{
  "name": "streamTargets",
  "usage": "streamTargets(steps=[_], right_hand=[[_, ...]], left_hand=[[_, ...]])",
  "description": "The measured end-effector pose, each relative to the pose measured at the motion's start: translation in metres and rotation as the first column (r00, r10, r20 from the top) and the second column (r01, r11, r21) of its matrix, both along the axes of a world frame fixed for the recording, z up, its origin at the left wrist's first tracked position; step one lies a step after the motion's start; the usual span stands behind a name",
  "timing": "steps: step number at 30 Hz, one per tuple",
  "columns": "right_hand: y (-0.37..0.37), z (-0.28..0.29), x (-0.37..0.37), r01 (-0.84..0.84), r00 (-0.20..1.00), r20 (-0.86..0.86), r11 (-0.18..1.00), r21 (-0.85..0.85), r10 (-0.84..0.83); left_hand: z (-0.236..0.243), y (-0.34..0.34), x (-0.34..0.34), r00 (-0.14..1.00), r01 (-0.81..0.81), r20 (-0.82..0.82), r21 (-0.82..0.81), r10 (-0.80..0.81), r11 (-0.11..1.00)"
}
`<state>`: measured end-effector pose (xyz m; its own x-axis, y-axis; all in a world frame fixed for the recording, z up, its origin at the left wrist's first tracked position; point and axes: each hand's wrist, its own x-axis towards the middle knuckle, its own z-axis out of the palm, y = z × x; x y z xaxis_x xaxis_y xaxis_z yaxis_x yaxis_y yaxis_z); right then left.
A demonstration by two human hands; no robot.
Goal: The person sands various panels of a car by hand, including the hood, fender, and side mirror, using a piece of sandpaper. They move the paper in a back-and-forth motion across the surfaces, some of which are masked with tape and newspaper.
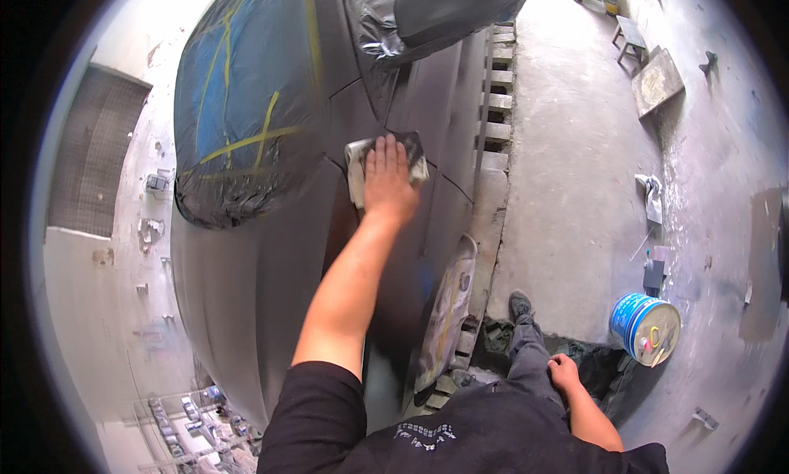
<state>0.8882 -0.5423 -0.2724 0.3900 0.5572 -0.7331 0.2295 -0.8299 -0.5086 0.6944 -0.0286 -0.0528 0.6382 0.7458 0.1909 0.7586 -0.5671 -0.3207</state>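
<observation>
A dull grey car body (pixel 296 277) fills the left and middle of the view. My left hand (pixel 388 177) presses a crumpled, whitish rag (pixel 357 152) with dark smudges against the side panel, fingers close together over it. Panel seams run around the rag. Above it, a dark side mirror (pixel 452 14) juts out, with shiny wrap at its base. Plastic film (pixel 246 80) with yellow tape covers the windscreen. Down by my leg, my right hand (pixel 563 373) rests with its fingers curled, and nothing shows in it.
A wheel cover (pixel 448 310) wrapped in film and tape sits low on the car's side. A slotted floor channel (pixel 499 104) runs alongside. On the right stand a blue bucket (pixel 645 328), a board (pixel 657 82) and a small stool (pixel 629 37). A cluttered rack (pixel 193 429) is lower left.
</observation>
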Motion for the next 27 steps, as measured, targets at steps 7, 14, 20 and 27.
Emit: streamTargets(steps=[7,14,20,27], right_hand=[[0.014,0.012,-0.007,-0.143,0.988,0.059,0.99,0.012,0.142],[0.031,0.04,0.003,-0.234,0.967,0.124,0.967,0.102,0.221],[0.104,0.017,0.053,-0.547,0.823,0.205,0.836,0.036,0.529],[0.161,0.021,0.166,-0.599,0.8,0.092,0.799,0.06,0.593]], left_hand=[[0.001,-0.165,-0.057,0.952,-0.211,0.182,-0.2,0.248,0.957],[-0.028,-0.271,-0.13,0.906,-0.284,0.267,-0.192,0.328,0.939],[-0.015,-0.167,-0.053,0.899,-0.29,0.297,-0.144,0.321,0.946],[-0.01,-0.079,0.018,0.769,-0.487,0.417,-0.11,0.485,0.866]])
